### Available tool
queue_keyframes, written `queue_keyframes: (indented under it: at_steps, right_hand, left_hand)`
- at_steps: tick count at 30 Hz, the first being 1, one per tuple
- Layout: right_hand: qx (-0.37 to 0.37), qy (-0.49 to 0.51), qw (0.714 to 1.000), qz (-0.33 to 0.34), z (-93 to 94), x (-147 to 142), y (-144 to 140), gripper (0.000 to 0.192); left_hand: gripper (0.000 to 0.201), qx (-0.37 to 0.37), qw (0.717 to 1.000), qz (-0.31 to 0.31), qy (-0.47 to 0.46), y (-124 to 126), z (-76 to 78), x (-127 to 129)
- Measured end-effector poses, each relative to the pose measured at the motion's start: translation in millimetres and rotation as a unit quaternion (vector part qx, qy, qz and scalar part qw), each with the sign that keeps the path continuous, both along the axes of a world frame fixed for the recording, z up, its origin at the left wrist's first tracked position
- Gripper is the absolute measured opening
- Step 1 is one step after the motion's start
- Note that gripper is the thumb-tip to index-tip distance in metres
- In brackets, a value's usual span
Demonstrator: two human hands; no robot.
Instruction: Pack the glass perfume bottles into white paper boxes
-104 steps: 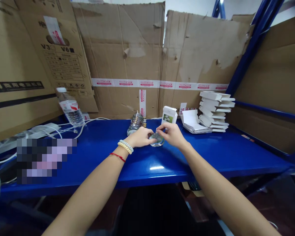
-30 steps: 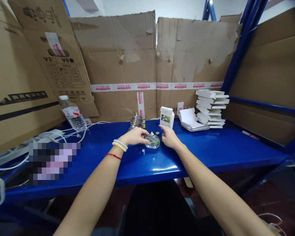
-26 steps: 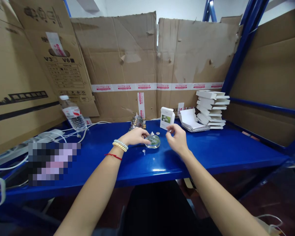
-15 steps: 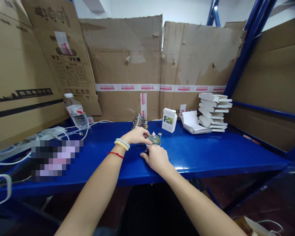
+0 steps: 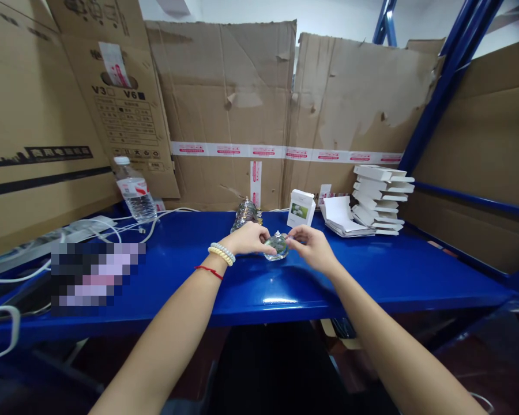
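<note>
A glossy blue metal surface [image 5: 372, 271] is seen from the head camera, walled in at the back and on both sides by flattened brown cardboard sheets [image 5: 225, 109] taped with a red-and-white strip, with blue shelving uprights rising at the far right. Near the middle of the surface a small round clear glass bottle [image 5: 277, 246] stands upright, and it is held between both hands. The left hand [image 5: 251, 238], with a pale beaded bracelet and a red string at its wrist, is curled over the bottle's left side, its grip closed on the glass, seemingly to keep the bottle steady on the slippery surface. The right hand [image 5: 312, 248] is brought in from the right with fingertips pinched close at the bottle's top; whether a small part is pinched there cannot be told. Both forearms are stretched forward and converge, wrists low and just above the surface. Just behind the left hand lies a cluster of similar glass bottles [image 5: 245, 213], within easy reach. A small white carton [image 5: 300, 208] with a green picture stands behind the right hand, and further right flat white sheets [image 5: 338, 214] lie beside a stack of folded white boxes [image 5: 383, 199]. At far left a plastic water bottle [image 5: 135, 192] stands near white cables [image 5: 112, 227] and a blurred-out patch.
</note>
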State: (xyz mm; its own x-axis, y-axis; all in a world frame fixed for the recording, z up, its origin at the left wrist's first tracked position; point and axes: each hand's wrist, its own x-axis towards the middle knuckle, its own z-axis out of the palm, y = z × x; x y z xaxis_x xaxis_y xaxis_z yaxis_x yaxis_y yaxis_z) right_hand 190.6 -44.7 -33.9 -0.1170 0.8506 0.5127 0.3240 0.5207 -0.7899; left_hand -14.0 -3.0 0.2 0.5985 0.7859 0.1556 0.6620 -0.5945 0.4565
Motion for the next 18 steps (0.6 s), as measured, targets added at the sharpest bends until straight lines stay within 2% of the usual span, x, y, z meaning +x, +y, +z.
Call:
queue_keyframes:
  at_steps: [4, 6, 9, 12, 15, 18]
  right_hand:
    - [-0.043, 0.064, 0.996, 0.038, 8.8, 3.8, 13.2, 0.031]
    - [-0.06, 0.097, 0.993, 0.038, 10.0, 4.3, 17.0, 0.037]
    - [-0.066, 0.145, 0.987, 0.033, 5.9, 5.5, 18.5, 0.04]
    - [-0.06, 0.16, 0.985, 0.04, 0.1, 6.8, 15.8, 0.036]
    - [-0.051, 0.141, 0.987, 0.051, -2.1, 8.0, 12.3, 0.031]
    - [-0.049, 0.14, 0.988, 0.046, -2.3, 8.9, 10.4, 0.029]
  left_hand:
    - [0.051, -0.109, 0.994, -0.006, -0.028, -1.6, 4.8, -7.4]
    - [0.048, -0.158, 0.987, 0.01, -0.029, -3.9, 9.8, -13.3]
    - [0.032, -0.2, 0.979, 0.032, 0.014, -9.1, 16.8, -18.5]
    - [0.031, -0.248, 0.962, 0.06, 0.098, -12.5, 17.1, -16.2]
    - [0.038, -0.261, 0.947, 0.075, 0.172, -12.0, 10.8, -10.1]
    - [0.04, -0.242, 0.947, 0.084, 0.195, -8.7, 3.8, -6.1]
